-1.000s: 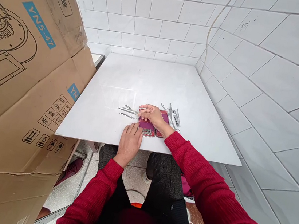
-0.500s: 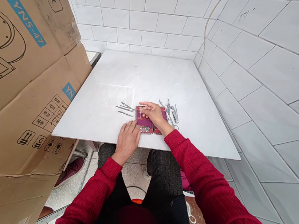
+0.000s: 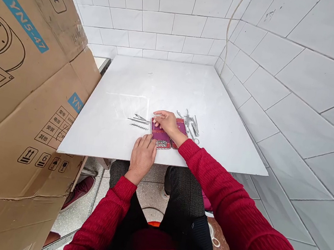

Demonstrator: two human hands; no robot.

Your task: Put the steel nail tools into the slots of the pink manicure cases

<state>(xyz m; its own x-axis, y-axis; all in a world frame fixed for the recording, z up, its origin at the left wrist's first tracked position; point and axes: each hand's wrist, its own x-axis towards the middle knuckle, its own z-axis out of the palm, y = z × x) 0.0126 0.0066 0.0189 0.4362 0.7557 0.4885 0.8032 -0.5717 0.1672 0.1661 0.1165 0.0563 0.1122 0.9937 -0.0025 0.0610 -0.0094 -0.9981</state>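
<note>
An unfolded manicure case (image 3: 181, 125) with a purple lining and red edges lies near the table's front edge. Over its left half, my right hand (image 3: 167, 123) pinches a thin metal manicure tool (image 3: 154, 128), held nearly upright; its exact kind is too small to make out. My left hand (image 3: 143, 154) rests with fingers stretched out, fingertips at the case's left edge. Several small metal tools (image 3: 161, 143) sit in the lower part of that half, beside my left fingertips. My right hand and wrist cover part of the case.
Left of the case lie several slim metal tools (image 3: 139, 119). On its right is a pile of clippers and scissor-like tools (image 3: 192, 125). A large cardboard box (image 3: 35, 95) stands along the left side of the white table (image 3: 124, 74). Tiled walls (image 3: 173, 33) border the back and right.
My right hand has shifted slightly left with the thin tool, toward the case's left edge. My left hand has stayed nearly still.
</note>
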